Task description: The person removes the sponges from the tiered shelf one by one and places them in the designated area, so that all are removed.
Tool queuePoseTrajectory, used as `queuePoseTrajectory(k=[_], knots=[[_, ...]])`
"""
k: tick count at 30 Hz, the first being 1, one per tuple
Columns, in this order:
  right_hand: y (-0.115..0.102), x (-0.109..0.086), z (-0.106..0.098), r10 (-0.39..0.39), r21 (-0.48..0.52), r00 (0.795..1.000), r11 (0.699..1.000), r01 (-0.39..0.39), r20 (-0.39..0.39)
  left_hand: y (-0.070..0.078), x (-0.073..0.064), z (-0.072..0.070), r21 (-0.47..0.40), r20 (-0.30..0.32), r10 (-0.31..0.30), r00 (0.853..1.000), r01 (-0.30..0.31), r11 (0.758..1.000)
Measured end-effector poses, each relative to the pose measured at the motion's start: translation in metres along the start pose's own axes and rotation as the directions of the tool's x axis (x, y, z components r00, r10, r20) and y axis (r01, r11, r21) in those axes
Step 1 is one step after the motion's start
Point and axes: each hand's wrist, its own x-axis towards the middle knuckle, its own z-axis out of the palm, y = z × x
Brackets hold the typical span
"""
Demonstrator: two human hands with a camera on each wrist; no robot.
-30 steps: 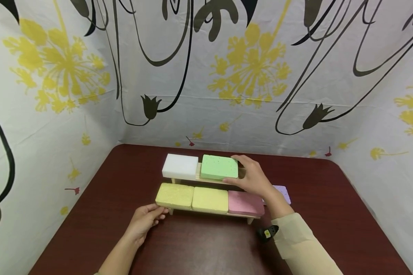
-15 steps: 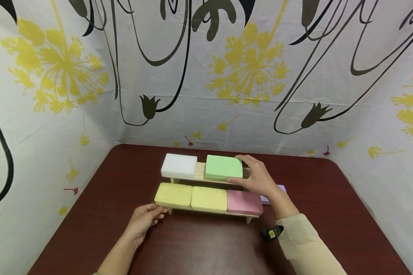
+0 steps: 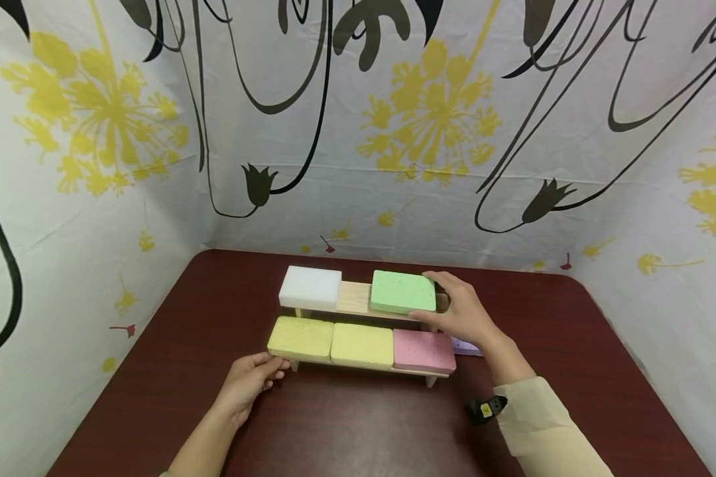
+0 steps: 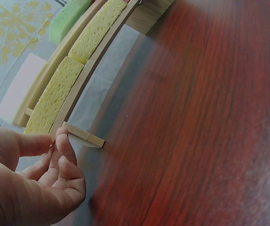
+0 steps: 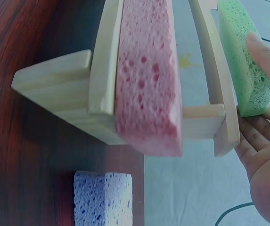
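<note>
My right hand (image 3: 462, 308) grips a green sponge (image 3: 403, 291) by its right end, thumb in front and fingers behind, on the upper tier of a two-tier wooden rack (image 3: 353, 297). A white sponge (image 3: 311, 287) sits at that tier's left end, with bare wood between the two. Along the lower tier lie two yellow sponges (image 3: 301, 338) and a pink sponge (image 3: 423, 350), side by side. My left hand (image 3: 247, 384) pinches the lower tier's left end between thumb and fingers, below the first yellow sponge, as the left wrist view shows.
A purple sponge (image 5: 102, 200) lies on the dark red wooden table (image 3: 346, 430) to the right of the rack, partly hidden by my right arm in the head view. Patterned cloth (image 3: 358, 132) hangs behind and at both sides of the table.
My right hand has moved the green sponge rightward along the upper tier, away from the white sponge, widening the gap of bare wood. The left hand has kept its hold on the rack.
</note>
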Motion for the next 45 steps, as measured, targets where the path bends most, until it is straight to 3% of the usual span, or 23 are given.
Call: queuePoseTrajectory(k=[22, 45], knots=[[0.021, -0.016, -0.015, 0.011, -0.009, 0.997, 1.0, -0.012, -0.079, 0.004, -0.003, 0.002, 0.013, -0.005, 0.004, 1.0, -0.004, 1.0], [0.039, -0.031, -0.026, 0.052, -0.012, 0.995, 0.999, -0.053, -0.085, 0.003, -0.003, 0.002, 0.009, -0.014, 0.009, 1.0, -0.009, 1.0]])
